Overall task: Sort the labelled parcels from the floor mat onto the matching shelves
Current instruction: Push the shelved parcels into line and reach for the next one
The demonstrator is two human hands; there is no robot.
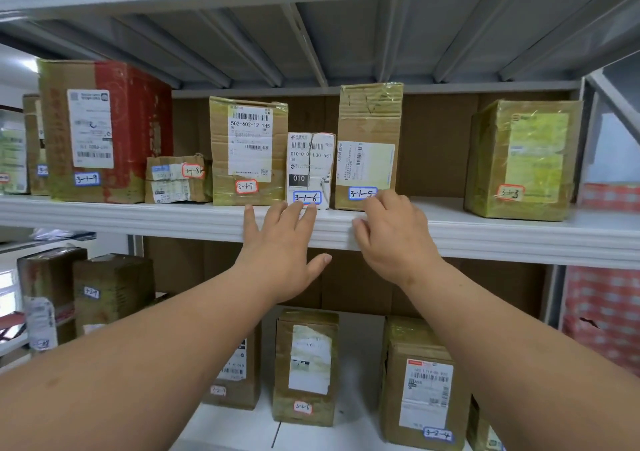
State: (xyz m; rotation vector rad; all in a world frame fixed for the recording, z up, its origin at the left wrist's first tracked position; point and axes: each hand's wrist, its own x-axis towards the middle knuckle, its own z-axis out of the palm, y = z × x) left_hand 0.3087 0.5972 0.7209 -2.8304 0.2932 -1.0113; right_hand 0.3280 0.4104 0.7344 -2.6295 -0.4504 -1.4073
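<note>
A row of labelled parcels stands on the white middle shelf. The small white parcel marked 3-1-6 sits between the box marked 3-1-7 and the tall box marked 3-1-5. My left hand is spread with straight fingers, its fingertips touching the bottom of the 3-1-6 parcel. My right hand has its fingers bent at the lower front of the 3-1-5 box, its thumb on the shelf edge. Neither hand carries anything.
Further along the shelf stand boxes marked 3-1-9, 3-1-8 and 3-1-3, with a gap between 3-1-5 and 3-1-3. The shelf below holds boxes 3-2-6 and 3-2-4. A red checked cloth hangs at right.
</note>
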